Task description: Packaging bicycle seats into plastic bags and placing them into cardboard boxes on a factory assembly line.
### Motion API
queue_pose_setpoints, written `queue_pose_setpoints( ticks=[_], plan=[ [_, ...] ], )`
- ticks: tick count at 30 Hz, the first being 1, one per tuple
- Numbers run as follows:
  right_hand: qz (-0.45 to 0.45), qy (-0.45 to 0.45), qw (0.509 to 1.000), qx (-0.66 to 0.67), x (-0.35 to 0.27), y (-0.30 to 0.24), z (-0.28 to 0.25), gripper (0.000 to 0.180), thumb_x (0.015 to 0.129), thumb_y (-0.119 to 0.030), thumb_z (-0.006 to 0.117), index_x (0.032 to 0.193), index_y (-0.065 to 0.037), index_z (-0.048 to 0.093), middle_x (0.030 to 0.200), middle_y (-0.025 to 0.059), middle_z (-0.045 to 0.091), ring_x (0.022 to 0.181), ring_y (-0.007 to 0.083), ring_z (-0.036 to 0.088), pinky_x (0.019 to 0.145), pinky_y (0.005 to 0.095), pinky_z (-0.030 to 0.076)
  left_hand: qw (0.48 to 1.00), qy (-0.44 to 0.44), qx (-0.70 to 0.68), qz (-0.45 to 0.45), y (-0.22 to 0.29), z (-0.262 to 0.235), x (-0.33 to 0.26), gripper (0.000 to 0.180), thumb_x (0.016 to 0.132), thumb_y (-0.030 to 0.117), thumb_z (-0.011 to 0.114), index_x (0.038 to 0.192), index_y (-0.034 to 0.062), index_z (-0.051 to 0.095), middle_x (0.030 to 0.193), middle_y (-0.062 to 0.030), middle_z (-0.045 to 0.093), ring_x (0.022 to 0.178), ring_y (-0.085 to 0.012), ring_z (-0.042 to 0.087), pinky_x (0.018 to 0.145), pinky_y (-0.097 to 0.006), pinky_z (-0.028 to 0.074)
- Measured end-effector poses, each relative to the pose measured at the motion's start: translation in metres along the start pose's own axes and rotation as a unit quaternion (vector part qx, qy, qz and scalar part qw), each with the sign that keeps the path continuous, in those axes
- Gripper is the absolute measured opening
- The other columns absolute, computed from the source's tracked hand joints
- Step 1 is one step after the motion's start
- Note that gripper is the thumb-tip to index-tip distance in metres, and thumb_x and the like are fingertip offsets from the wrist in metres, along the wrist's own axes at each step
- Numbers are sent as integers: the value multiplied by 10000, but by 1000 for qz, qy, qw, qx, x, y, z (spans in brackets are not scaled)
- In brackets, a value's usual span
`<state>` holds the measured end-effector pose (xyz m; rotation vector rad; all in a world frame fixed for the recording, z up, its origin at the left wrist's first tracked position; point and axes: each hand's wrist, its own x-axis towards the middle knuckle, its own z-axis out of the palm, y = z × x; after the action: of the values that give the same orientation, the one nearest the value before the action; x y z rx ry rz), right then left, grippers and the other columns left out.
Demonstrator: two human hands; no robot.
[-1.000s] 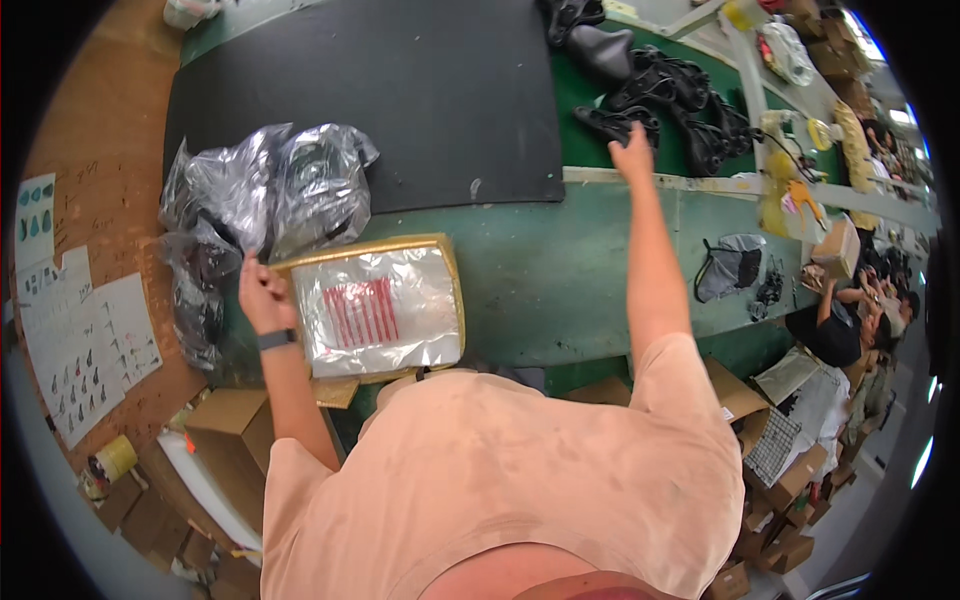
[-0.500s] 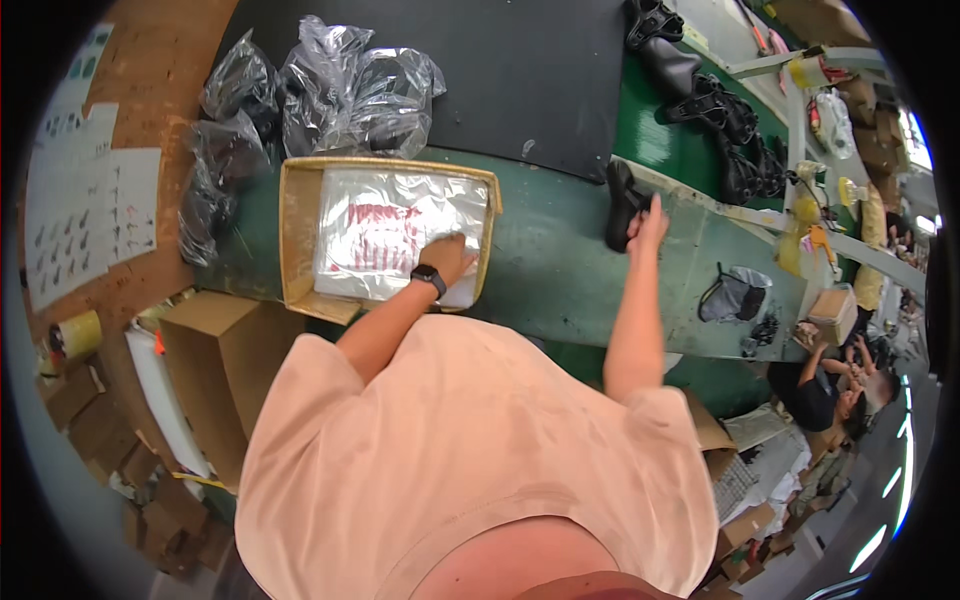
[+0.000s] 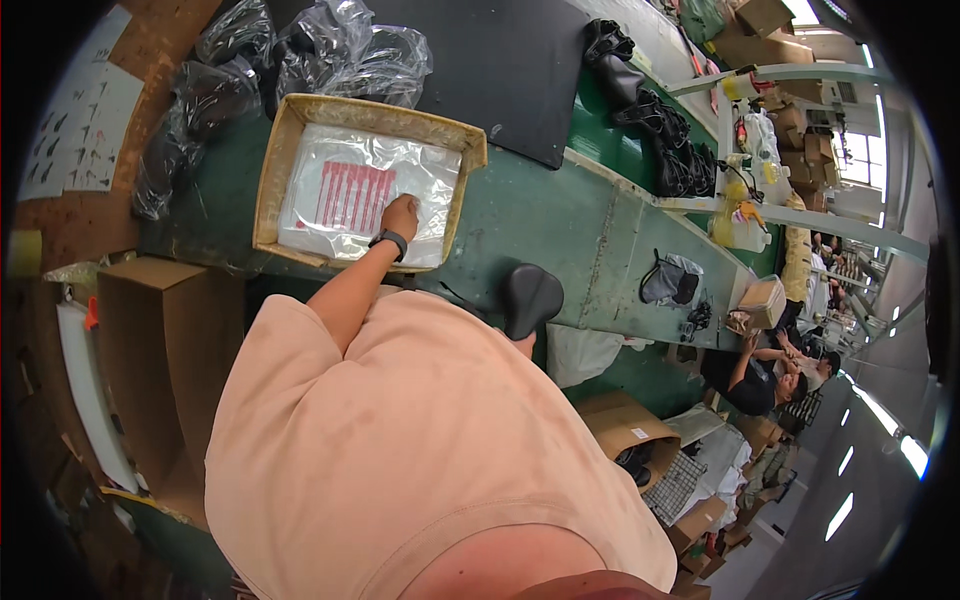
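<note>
I read clock positions from the centre of my head view, with 12 o'clock at the top edge; the left hand is between 10 and 11 o'clock, fingers curled down against a stack of flat clear plastic bags with red print; I cannot tell whether its fingertips are pinched together on the film or only pressing it; the stack lies inside a shallow cardboard box, set on the green bench.

The right hand is mostly hidden behind the shirt; the part I can see is closed on the narrow end of a black bicycle saddle; the saddle sits just off centre toward 3 o'clock, close to the torso, wide end up, apart from the box.

Reference positions: clear bags with dark contents at 11 o'clock, beyond the box; black mat at 12 o'clock; a row of black saddles between 1 and 2 o'clock.

I judge the step in hand to be drawing a bag for the held saddle, which is not yet wrapped; the next move, in my assessment, calls for separating a single bag by its edge, lifting it clear and parting its mouth, while the right hand keeps the saddle steady; slick film could bring up two bags together.
</note>
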<state>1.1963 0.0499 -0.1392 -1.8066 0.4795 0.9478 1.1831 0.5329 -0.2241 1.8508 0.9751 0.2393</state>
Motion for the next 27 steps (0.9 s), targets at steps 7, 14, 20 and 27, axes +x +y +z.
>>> queue_pose_setpoints(
  ticks=[7, 14, 20, 27],
  plan=[
    [-18, 13, 997, 72, -5, -115, 60, 415, 897, -325, 854, 1078, -39, 615, 844, 94, 686, 569, 213, 640, 447, 332, 491, 912, -39, -358, -197, 56, -87, -32, 319, 1078, 316, 629, 1135, 17, 727, 945, -57, 752, 736, -156, 721, 616, -321, 552],
    [-39, -296, 875, 381, -145, -217, 144, 536, 969, -224, 767, 1414, -31, 539, 1222, 156, 681, 998, 306, 740, 750, 413, 644, 981, -30, -190, 7, 84, -160, -87, 302, 1010, 289, 704, 1079, 13, 805, 887, -112, 779, 813, -206, 737, 718, -368, 545],
    [-93, -461, 866, 171, -136, -249, 232, 580, 949, -55, 736, 1467, -10, 479, 1331, 203, 661, 1152, 403, 732, 856, 450, 671, 989, -7, -49, 138, 126, -195, -153, 236, 986, 192, 727, 1094, -7, 792, 951, -180, 796, 859, -272, 775, 768, -365, 573],
    [11, -446, 891, 84, -137, -244, 267, 412, 975, -69, 737, 1340, 13, 565, 1213, 207, 697, 1030, 336, 746, 842, 425, 674, 941, -114, -319, 1, 98, -207, -199, 233, 1064, 139, 646, 1154, -48, 752, 995, -62, 786, 899, -146, 736, 827, -330, 590]
  ],
)
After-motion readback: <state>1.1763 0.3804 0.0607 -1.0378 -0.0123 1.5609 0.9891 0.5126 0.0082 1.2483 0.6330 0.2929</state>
